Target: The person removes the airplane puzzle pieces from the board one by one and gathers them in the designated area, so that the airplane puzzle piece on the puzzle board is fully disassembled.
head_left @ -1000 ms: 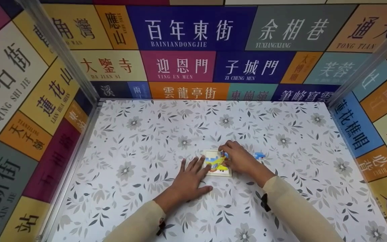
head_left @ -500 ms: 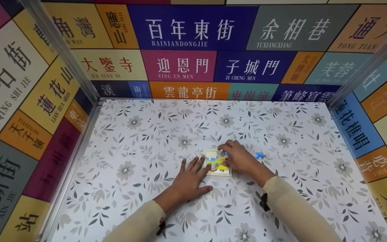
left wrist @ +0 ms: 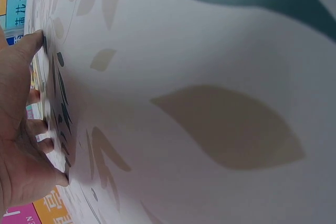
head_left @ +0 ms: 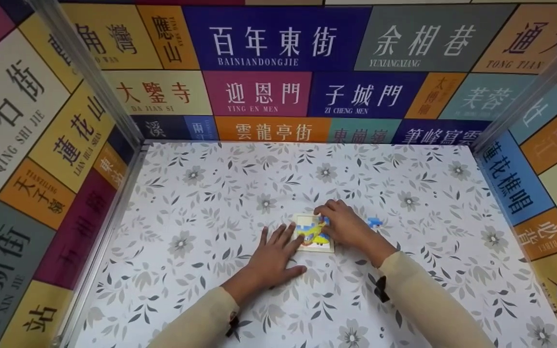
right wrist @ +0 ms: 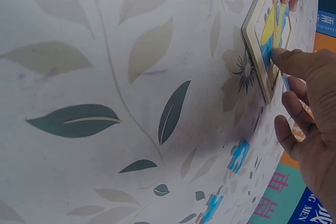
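Note:
A small framed puzzle board [head_left: 315,250] with a yellow aeroplane picture lies on the patterned surface. Beside its left edge the left hand [head_left: 270,263] rests flat, fingers spread, with a fingertip touching the picture; the left wrist view shows this hand [left wrist: 18,124] with fingertips down on the surface. From the right, the right hand [head_left: 346,226] reaches over the board, thumb and index finger pinching a small blue and red piece at the upper right. In the right wrist view the thumb of that hand [right wrist: 315,93] lies on the picture inside the frame [right wrist: 257,59].
Loose blue puzzle pieces [head_left: 374,222] lie right of the board, partly behind the right hand; two pieces, one nearer the board [right wrist: 239,156] and another [right wrist: 211,208], show in the right wrist view. Colourful panels with printed characters [head_left: 278,43] stand around the floral surface.
The right thumb and fingers have shifted slightly over the board, and more of the yellow picture shows beside them. The left hand stays in place.

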`<state>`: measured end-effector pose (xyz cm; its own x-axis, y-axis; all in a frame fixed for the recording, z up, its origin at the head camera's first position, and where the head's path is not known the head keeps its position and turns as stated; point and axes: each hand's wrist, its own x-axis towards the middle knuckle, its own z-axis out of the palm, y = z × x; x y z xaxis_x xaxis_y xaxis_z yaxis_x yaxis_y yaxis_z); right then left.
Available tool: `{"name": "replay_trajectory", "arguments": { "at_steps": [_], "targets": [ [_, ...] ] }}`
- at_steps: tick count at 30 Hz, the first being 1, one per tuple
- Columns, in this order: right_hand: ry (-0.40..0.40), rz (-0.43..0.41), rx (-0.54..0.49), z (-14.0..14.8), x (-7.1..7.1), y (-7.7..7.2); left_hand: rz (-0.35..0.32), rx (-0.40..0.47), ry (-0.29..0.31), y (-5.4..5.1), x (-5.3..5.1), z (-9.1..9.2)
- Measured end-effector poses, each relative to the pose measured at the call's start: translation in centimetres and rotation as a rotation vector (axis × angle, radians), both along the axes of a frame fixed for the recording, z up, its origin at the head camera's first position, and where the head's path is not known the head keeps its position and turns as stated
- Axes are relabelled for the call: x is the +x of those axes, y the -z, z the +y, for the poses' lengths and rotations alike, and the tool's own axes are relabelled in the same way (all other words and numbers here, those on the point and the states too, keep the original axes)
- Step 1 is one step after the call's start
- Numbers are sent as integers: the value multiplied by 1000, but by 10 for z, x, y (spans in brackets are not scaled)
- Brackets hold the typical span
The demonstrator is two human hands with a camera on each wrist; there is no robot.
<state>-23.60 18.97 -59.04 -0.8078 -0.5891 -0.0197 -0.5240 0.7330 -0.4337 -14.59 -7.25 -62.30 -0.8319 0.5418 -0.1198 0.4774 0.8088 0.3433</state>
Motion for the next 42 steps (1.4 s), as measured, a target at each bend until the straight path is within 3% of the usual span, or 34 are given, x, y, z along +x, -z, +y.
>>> {"name": "replay_trajectory", "arguments": {
  "at_steps": [19,25,42],
  "targets": [
    [12,48,-7,24,4,-6,-21,9,-10,1,-3,0],
    [22,49,-58,37,8,-6,-22,27,-12,2,-2,-1],
    [24,158,-85,79,14,-6,-20,34,-6,2,1,0]
  ]
}}
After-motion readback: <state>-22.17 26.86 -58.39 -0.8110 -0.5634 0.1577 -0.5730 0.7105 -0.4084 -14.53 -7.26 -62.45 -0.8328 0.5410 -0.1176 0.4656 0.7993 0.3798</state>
